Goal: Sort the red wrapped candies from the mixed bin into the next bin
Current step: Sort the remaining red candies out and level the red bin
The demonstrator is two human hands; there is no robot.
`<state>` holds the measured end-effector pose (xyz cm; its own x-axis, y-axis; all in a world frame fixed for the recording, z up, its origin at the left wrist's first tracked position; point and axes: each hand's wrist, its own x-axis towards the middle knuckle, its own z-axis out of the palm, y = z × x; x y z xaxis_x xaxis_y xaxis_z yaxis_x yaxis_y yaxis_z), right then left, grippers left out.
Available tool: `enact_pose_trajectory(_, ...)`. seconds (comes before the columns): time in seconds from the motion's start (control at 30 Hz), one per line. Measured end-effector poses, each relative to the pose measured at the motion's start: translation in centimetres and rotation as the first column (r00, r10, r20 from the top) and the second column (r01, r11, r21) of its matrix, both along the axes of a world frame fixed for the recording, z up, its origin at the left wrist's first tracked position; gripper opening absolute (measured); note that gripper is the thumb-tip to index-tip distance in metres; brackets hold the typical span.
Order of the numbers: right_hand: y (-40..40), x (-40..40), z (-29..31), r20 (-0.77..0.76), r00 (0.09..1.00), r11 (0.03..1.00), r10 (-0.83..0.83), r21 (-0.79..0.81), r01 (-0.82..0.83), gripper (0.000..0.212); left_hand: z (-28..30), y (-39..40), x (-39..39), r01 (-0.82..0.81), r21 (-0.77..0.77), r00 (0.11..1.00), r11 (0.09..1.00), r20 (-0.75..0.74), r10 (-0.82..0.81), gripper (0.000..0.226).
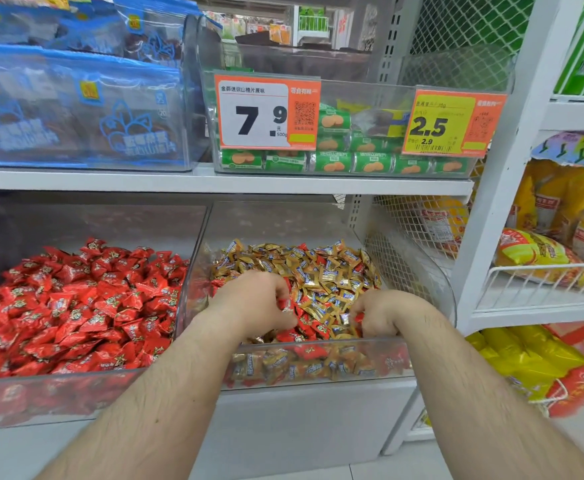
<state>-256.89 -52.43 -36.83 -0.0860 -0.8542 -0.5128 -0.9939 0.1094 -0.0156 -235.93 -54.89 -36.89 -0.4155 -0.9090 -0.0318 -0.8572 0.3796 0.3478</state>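
A white store shelf (214,181) carries clear plastic bins on two levels. On the lower level, the left bin (75,379) is heaped with red wrapped candies (86,306), while the mixed bin (318,372) just to its right holds mostly gold wrapped candies (318,268) with red ones scattered among them, chiefly near its front wall. Both bare forearms reach into the mixed bin from the near side. The left hand (252,299) has its fingers curled around several red candies at the bin's near left. The right hand (380,315), near the front right, pinches a small red piece with curled fingers. Above, orange price tags (266,112) front a bin of green packets (352,162).
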Motion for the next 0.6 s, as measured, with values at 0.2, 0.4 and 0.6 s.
enact_pose_trajectory(0.2, 0.2, -0.9, -0.2, 0.035, 0.998, 0.994, -0.058, -0.086, 0.061, 0.012, 1.3, 0.8, 0.1, -0.035, 0.059, 0.949, 0.998, -0.312, 0.052, 0.032)
enact_pose_trajectory(0.4, 2.6, -1.2, 3.0, 0.330, 0.917, 0.902, -0.222, -0.288, 0.322, 0.029, 3.5, 2.6, 2.4, -0.060, 0.100, 0.773, 0.993, -0.625, 0.109, 0.034)
enact_pose_trajectory(0.6, 5.2, 3.6, 5.6, 0.663, 0.748, 0.816, 0.012, -0.439, 0.376, 0.028, 5.4, 3.7, 7.2, 0.004, 0.390, 0.355, 0.921, -0.862, 0.363, 0.026)
